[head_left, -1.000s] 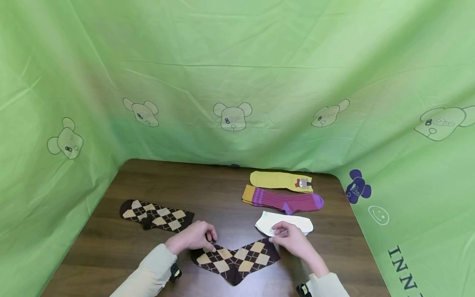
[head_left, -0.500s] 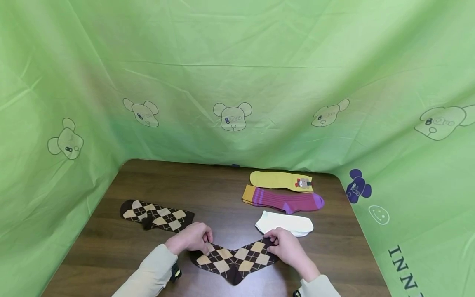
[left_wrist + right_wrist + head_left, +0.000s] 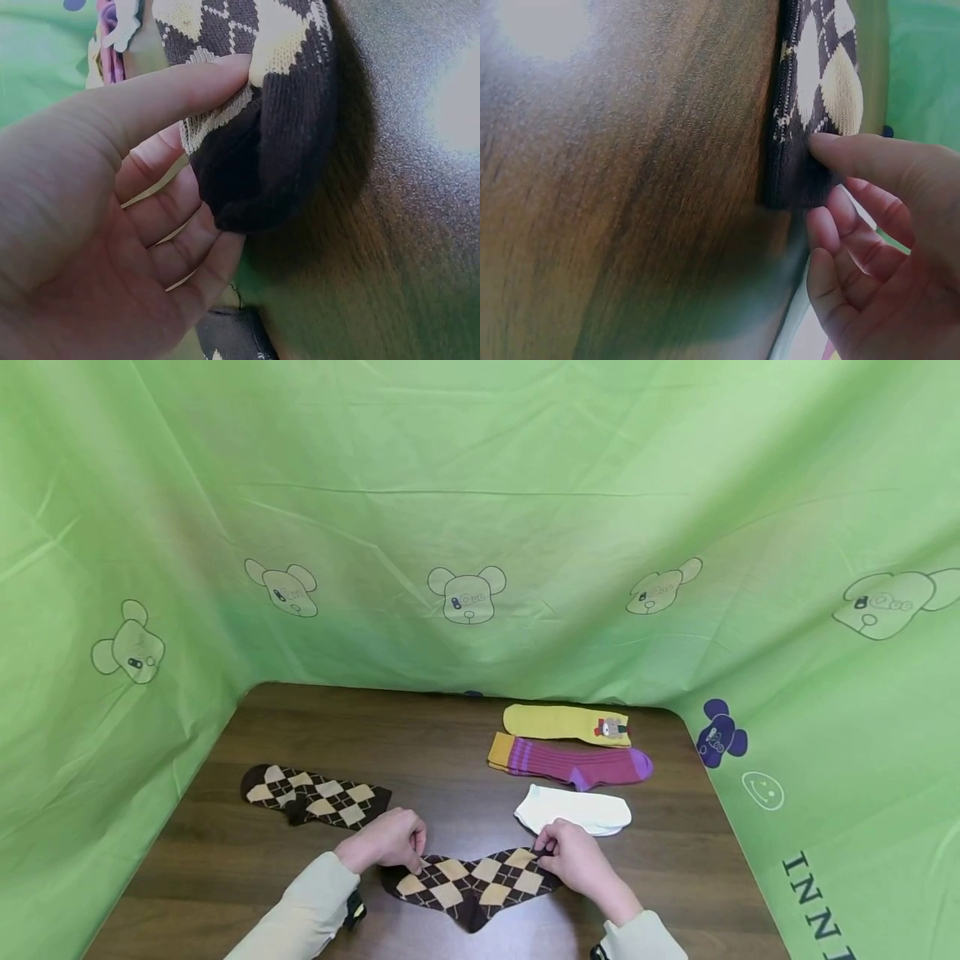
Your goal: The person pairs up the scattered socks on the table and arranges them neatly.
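Note:
A dark brown argyle sock (image 3: pixel 472 885) with cream diamonds stretches between both hands at the table's front, its dark heel pointing toward the person. My left hand (image 3: pixel 386 842) pinches the toe end, thumb on top; the left wrist view shows the dark toe (image 3: pixel 300 150) folded beneath the thumb. At the cuff end, my right hand (image 3: pixel 577 858) pinches the upper corner between thumb and fingers. A matching argyle sock (image 3: pixel 322 795) lies flat to the left, its cuff close to the left hand. Just beyond the right hand lie white ankle socks (image 3: pixel 577 810).
Purple socks (image 3: pixel 570 764) with mustard cuffs lie behind the white ones, and yellow socks (image 3: pixel 555 722) with an animal figure lie behind those. The brown wooden table (image 3: pixel 420 752) is bordered at the back and sides by a green curtain (image 3: pixel 465 485) printed with bear heads.
My right hand has moved left from over the white socks and taken hold of the argyle sock's cuff. That end has come slightly toward the person. The left hand has barely moved.

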